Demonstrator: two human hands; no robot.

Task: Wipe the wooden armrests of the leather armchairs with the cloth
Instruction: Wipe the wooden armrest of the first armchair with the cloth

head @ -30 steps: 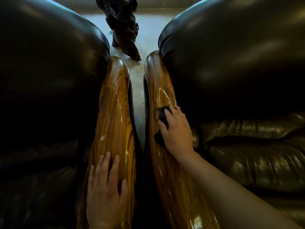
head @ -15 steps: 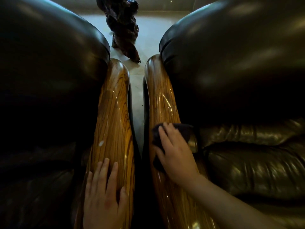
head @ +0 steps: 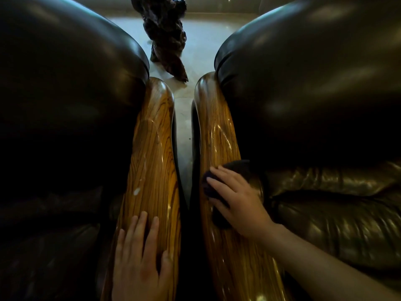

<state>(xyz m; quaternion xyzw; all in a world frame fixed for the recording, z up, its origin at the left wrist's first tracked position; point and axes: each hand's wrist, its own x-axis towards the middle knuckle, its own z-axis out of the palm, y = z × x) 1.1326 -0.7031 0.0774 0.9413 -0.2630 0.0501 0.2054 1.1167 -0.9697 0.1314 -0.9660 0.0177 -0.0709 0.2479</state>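
Pale floor [head: 201,40] shows in the narrow gap between the left armchair [head: 65,94] and the right armchair [head: 314,83], both dark leather; a gnarled dark carving [head: 166,38] stands at the far end; the left hand [head: 138,261] lies flat, fingers straight, on the near part of the left armrest [head: 152,159], which bears pale smudges; the right hand [head: 238,203], fingers spread flat, presses the dark cloth [head: 239,168] onto the middle of the glossy right armrest [head: 217,137].

Right hand [head: 239,203] flat on dark cloth [head: 238,167] atop right wooden armrest [head: 217,131]

Lounge: leather armchairs [head: 314,94], carved sculpture [head: 167,38].
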